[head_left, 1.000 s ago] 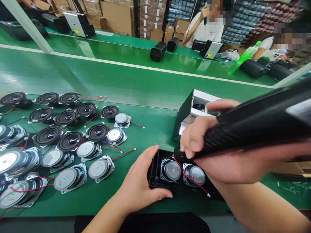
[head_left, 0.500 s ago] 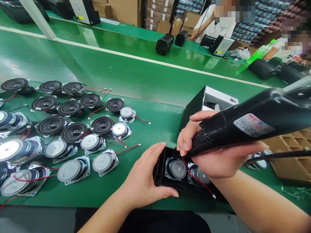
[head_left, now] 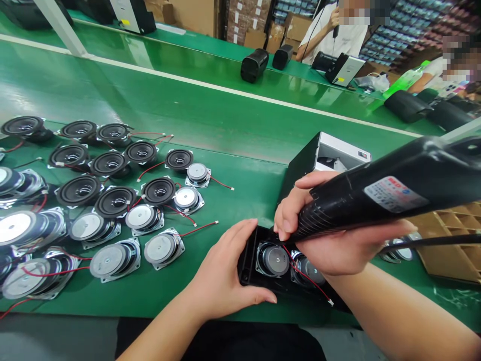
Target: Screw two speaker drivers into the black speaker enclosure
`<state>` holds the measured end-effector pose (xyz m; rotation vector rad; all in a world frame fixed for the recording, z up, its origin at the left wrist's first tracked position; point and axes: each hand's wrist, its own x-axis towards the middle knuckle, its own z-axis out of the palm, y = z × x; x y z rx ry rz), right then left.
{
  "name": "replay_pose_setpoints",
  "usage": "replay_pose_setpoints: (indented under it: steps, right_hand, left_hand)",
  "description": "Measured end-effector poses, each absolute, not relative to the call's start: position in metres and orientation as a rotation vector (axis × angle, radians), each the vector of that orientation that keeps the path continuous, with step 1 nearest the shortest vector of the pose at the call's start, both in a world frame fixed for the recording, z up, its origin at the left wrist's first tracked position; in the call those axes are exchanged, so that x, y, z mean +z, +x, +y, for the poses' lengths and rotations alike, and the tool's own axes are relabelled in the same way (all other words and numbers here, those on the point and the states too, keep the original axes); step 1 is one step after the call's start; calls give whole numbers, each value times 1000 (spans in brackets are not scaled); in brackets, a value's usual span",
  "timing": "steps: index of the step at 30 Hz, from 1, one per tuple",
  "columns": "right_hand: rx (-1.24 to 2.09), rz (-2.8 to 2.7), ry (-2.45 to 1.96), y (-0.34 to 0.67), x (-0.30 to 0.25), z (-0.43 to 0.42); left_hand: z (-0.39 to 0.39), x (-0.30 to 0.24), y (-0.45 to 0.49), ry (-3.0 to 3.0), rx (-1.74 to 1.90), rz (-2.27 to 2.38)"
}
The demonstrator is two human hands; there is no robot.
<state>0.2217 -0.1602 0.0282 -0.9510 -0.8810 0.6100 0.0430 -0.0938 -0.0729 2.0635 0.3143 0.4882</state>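
Observation:
My right hand is wrapped round a black electric screwdriver, held slanting with its tip end down at the far edge of a black speaker box. The tip itself is hidden behind my fingers. With fingers on the far side and thumb on the near side, my left hand grips the left end of that box. Inside it sit two round speaker drivers, a left one in full view and a right one partly covered by my right hand. A red wire with a white plug crosses them.
Several loose speaker drivers with red leads cover the left of the green bench. Behind my right hand stands a black and silver speaker cabinet. A cardboard divider box lies at the right. People sit across the line.
Both hands, the screwdriver and the speaker box keep nearly the same places. The view has shifted very slightly. Across the line, a person's raised hand has moved a little.

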Motion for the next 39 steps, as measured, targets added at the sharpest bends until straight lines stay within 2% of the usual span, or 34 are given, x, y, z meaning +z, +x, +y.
replay_pose_setpoints:
  steps: [22,39]
  right_hand:
    - [750,-862,-892,233,22,-156]
    - [661,-878,-954,229,23,-160]
  left_hand:
    - [-95,-75,43,2064,472,356]
    - [-94,-75,42,2082,483,332]
